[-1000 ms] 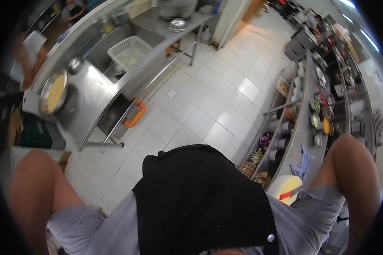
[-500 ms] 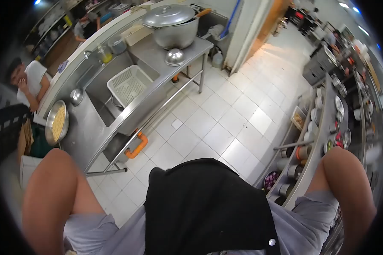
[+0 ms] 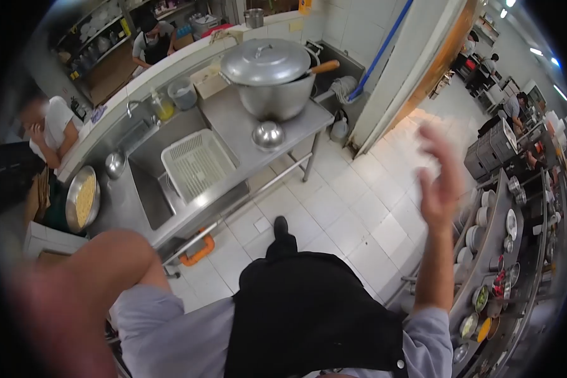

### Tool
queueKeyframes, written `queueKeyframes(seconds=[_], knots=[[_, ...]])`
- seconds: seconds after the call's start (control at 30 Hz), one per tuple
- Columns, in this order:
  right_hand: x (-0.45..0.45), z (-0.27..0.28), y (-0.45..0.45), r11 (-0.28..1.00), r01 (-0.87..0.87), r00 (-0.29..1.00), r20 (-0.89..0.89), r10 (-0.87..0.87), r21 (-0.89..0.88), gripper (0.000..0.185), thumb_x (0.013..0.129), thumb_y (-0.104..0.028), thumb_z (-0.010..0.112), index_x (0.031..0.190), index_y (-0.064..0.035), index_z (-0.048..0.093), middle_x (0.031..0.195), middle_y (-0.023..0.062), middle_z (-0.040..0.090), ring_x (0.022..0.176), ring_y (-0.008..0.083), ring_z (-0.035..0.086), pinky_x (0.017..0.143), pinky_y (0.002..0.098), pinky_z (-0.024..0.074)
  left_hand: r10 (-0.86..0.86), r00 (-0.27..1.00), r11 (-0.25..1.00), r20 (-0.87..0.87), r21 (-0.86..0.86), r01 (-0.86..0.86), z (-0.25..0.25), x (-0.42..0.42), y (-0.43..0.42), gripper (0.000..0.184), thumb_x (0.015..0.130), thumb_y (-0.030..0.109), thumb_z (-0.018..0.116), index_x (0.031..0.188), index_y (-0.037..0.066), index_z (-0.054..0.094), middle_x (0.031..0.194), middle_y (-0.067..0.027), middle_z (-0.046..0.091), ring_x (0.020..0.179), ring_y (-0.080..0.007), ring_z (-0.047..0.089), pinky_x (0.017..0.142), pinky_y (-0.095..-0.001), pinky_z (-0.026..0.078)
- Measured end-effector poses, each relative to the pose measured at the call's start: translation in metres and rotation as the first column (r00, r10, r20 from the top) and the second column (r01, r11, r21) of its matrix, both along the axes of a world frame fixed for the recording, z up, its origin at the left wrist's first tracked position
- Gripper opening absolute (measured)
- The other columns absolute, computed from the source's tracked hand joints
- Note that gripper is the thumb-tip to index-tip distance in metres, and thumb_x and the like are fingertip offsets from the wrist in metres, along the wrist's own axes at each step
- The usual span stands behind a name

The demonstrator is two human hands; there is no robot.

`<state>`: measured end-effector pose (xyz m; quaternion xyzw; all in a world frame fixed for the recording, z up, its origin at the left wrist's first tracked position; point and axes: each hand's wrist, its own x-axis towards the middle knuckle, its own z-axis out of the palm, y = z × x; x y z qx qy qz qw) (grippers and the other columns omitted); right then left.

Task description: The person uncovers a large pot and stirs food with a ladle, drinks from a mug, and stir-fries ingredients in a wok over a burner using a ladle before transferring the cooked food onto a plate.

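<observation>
Right grip loosely spread, thumb apart, up above the floor; left grip is a blur, can't tell its state. And there's the pot on the tabletop, near a shiny bowl: big, dull silver, domed lid askew, wooden handle jutting at the rim.

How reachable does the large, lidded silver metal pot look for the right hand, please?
Probably not without stepping closer: the right hand, raised and apparently empty, looks well short of the large silver pot, though nothing visible blocks the way.
</observation>
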<state>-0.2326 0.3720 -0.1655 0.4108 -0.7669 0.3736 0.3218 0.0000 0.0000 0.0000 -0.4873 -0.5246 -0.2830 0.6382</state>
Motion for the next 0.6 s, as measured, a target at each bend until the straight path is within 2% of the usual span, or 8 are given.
queueKeyframes(seconds=[0.07,0.1,0.13,0.2,0.27,0.37,0.47,0.6], knots=[[-0.029,-0.103,-0.002,0.961,0.178,0.868,0.425,-0.255,0.214,0.051,0.091,-0.014,0.076,0.138,-0.0066,0.058,0.137,0.0121,0.065,0.121,0.0263,0.063,0.098,0.0404,0.0515,-0.082,0.933,0.994,0.349,-0.034,0.1,-0.03,-0.04,-0.075,0.046,0.094,0.051,0.072,0.11,0.008,0.068,0.094,-0.002,0.068,0.073,-0.0139,0.07,0.062,-0.0288,0.062],[-0.039,-0.186,0.016,0.886,0.229,0.775,0.475,-0.417,0.404,0.056,0.09,-0.021,0.079,0.139,-0.0053,0.057,0.139,0.0172,0.062,0.124,0.0338,0.062,0.1,0.0435,0.0518,0.214,0.927,0.937,0.308,-0.332,-0.107,-0.053,-0.088,-0.096,0.073,0.106,0.055,0.035,0.151,-0.001,0.045,0.127,-0.04,0.062,0.124,-0.0495,0.06,0.104,-0.0637,0.05],[-0.031,-0.26,0.04,0.778,0.16,0.72,0.467,-0.513,0.607,0.062,0.093,-0.036,0.074,0.145,-0.008,0.054,0.148,0.0226,0.054,0.133,0.0403,0.055,0.107,0.0476,0.0495,0.224,0.948,0.965,0.227,-0.187,-0.183,-0.071,-0.162,-0.097,0.065,0.106,0.048,0.041,0.135,-0.009,0.052,0.123,-0.0354,0.065,0.096,-0.0416,0.069,0.088,-0.052,0.056],[0.018,-0.333,0.059,0.514,-0.206,0.344,0.553,-0.759,0.833,0.064,0.096,-0.044,0.066,0.145,-0.0044,0.053,0.147,0.0236,0.055,0.135,0.0413,0.054,0.108,0.0501,0.0477,0.011,0.862,0.982,0.507,0.157,-0.105,-0.107,-0.276,-0.096,0.023,0.103,0.016,0.06,0.119,-0.001,0.064,0.112,-0.0172,0.068,0.1,-0.0237,0.066,0.086,-0.0316,0.053],[0.092,-0.395,0.124,0.726,-0.33,0.149,0.793,-0.59,0.603,0.057,0.097,-0.041,0.064,0.14,-0.0029,0.058,0.132,0.0222,0.066,0.117,0.0377,0.066,0.098,0.0492,0.0541,-0.119,0.522,0.942,0.844,0.263,-0.21,-0.144,-0.387,-0.128,0.014,0.098,0.01,0.068,0.108,0.001,0.069,0.105,-0.0044,0.071,0.097,-0.0114,0.064,0.085,-0.0255,0.05],[0.155,-0.414,0.151,0.803,-0.186,-0.279,0.754,-0.595,0.566,0.056,0.097,-0.04,0.064,0.138,-0.0023,0.059,0.129,0.0215,0.067,0.114,0.0362,0.067,0.095,0.0486,0.0547,0.291,0.03,0.841,0.956,-0.241,-0.485,-0.212,-0.541,-0.168,0.039,0.092,0.033,0.074,0.115,0.002,0.07,0.11,-0.016,0.075,0.102,-0.0267,0.071,0.089,-0.0368,0.053],[0.169,-0.413,0.152,0.785,0.098,-0.504,0.711,-0.491,0.611,0.055,0.097,-0.039,0.064,0.137,-0.0017,0.06,0.126,0.0208,0.068,0.11,0.0348,0.068,0.093,0.0479,0.0554,0.566,-0.106,0.673,0.817,-0.533,-0.513,-0.28,-0.64,-0.182,0.046,0.09,0.04,0.073,0.121,0.007,0.071,0.115,-0.0213,0.073,0.103,-0.0358,0.071,0.089,-0.0427,0.054],[0.155,-0.425,0.139,0.722,0.387,-0.539,0.776,-0.327,0.573,0.053,0.097,-0.038,0.065,0.135,-0.0009,0.062,0.122,0.0198,0.069,0.105,0.0328,0.069,0.09,0.0471,0.0562,0.606,-0.149,0.655,0.781,-0.597,-0.465,-0.316,-0.696,-0.174,0.035,0.088,0.032,0.071,0.115,0.01,0.074,0.11,-0.0204,0.075,0.099,-0.0381,0.072,0.088,-0.0438,0.055]])
